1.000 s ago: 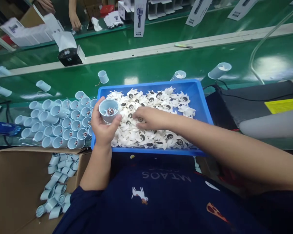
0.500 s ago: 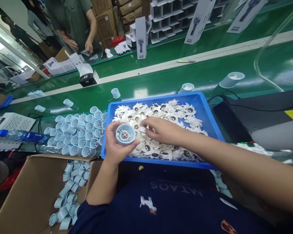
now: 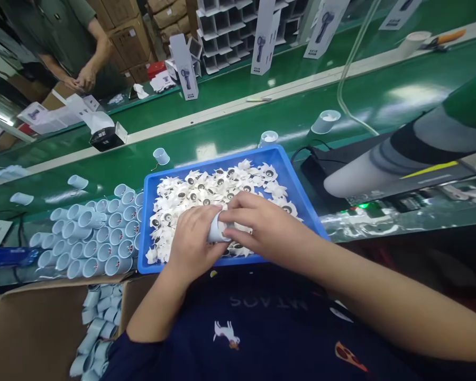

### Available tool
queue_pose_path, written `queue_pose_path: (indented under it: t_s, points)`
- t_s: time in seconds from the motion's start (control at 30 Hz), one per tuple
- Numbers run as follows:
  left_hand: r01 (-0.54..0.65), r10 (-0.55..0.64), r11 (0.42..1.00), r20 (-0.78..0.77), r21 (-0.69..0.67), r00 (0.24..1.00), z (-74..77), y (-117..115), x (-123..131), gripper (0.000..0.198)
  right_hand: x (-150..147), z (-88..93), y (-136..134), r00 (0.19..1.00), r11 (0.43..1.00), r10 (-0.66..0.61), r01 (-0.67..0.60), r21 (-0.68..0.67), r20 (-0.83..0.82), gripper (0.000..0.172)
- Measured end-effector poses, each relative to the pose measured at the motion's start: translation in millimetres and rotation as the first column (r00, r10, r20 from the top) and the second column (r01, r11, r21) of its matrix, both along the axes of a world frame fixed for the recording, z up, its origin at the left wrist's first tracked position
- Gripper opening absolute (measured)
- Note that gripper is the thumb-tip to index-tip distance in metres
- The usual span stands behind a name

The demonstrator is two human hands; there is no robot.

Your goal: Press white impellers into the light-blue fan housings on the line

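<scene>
- We look down on a green tabletop (image 3: 293, 114) running ahead of the grip, with a person's hands (image 3: 81, 79) on the far side, well apart from ours.
- Below and left of the grip sits a cardboard box (image 3: 35, 330), holding loose pale blue tubes (image 3: 97, 328).
- Directly under the grip lies a blue plastic tray (image 3: 280, 159), its near edge just below our wrists.
- Beyond the grip, the tray is heaped with white impellers (image 3: 210, 190), dark hubs showing.
- Left of the grip, packed rows of pale blue cups (image 3: 95, 238) stand beside the tray.
- Our left hand (image 3: 192, 251) curls closed around a pale blue cup (image 3: 217, 230), held tilted over the tray.
- Our right hand (image 3: 269, 233) closes from the other side, its fingers (image 3: 238, 214) pressing on the same cup.
</scene>
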State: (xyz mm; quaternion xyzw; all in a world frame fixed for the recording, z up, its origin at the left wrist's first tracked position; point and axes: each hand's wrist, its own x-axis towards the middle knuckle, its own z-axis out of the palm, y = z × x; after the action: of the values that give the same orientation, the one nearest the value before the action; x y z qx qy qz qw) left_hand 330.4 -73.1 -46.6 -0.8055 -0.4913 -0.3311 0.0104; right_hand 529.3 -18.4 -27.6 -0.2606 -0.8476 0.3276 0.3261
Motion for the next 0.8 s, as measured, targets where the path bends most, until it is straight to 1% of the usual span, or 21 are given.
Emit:
queue_pose_path:
  t_s: [0.03,0.07,0.17,0.27,0.3,0.37,0.43,0.47,0.5,0.57,0.6,0.63,0.67,0.73,0.77,0.8]
  points:
    - [-0.014,0.014,1.000,0.009,0.026,1.000,-2.2,-1,3,0.046,-2,0.2,1,1.000,0.997,-0.001,-0.001,0.073,0.025,0.018]
    - [-0.033,0.032,0.998,0.023,0.048,0.999,-4.4,-2,7,0.045,-3,-0.6,2,0.999,0.995,0.000,-0.005,0.097,0.043,0.017]
    - [-0.058,0.054,0.995,0.050,0.083,0.997,-8.5,-4,16,0.044,-7,-4.9,6,0.995,0.999,0.005,-0.009,0.042,0.096,0.016]
    - [-0.039,0.036,0.997,0.049,0.069,0.998,-7.4,-3,20,0.044,-1,-5.1,5,0.995,1.000,-0.015,0.015,-0.005,0.097,0.014]
    - [-0.024,0.022,0.998,0.041,0.050,0.999,-6.1,-2,19,0.044,4,-3.7,3,0.997,1.000,-0.026,0.026,0.002,0.076,0.014]
    - [-0.014,0.013,1.000,0.015,0.015,1.000,-2.2,0,14,0.049,17,0.3,-2,0.999,0.998,-0.049,0.049,0.041,0.001,0.005]
    - [-0.019,0.019,1.000,-0.021,0.001,1.000,2.6,4,7,0.057,31,2.9,-8,0.994,0.995,-0.051,0.059,0.082,-0.102,0.024]
    - [-0.020,0.020,1.000,-0.040,0.001,0.999,5.1,8,3,0.060,37,2.7,-10,0.988,0.993,-0.043,0.059,0.104,-0.147,0.027]
    - [-0.013,0.013,1.000,-0.061,-0.002,0.998,7.6,13,-1,0.063,43,1.3,-11,0.984,0.990,-0.038,0.061,0.130,-0.175,0.026]
    - [0.016,-0.022,0.998,-0.108,-0.052,0.994,11.9,33,-9,0.068,54,-4.8,-12,0.983,0.975,-0.054,0.090,0.204,-0.176,0.018]
    - [0.005,-0.016,0.995,-0.114,-0.095,0.993,13.7,49,-12,0.071,60,-8.6,-13,0.983,0.962,-0.076,0.116,0.247,-0.168,0.016]
    - [-0.037,0.021,0.988,-0.113,-0.148,0.993,15.3,68,-14,0.073,66,-12.2,-14,0.980,0.947,-0.108,0.153,0.283,-0.168,0.014]
    - [-0.108,0.083,0.971,-0.124,-0.214,0.989,16.7,90,-13,0.076,72,-15.3,-17,0.973,0.930,-0.144,0.195,0.310,-0.181,0.012]
    - [-0.278,0.227,0.897,-0.182,-0.343,0.957,19.5,137,-6,0.078,83,-19.3,-24,0.955,0.901,-0.184,0.258,0.348,-0.232,0.015]
    - [-0.353,0.264,0.844,-0.261,-0.403,0.929,20.8,161,0,0.076,88,-20.3,-27,0.946,0.887,-0.201,0.286,0.362,-0.254,0.017]
    - [-0.373,0.255,0.823,-0.306,-0.430,0.917,21.9,183,6,0.072,92,-20.7,-30,0.935,0.874,-0.220,0.316,0.370,-0.278,0.019]
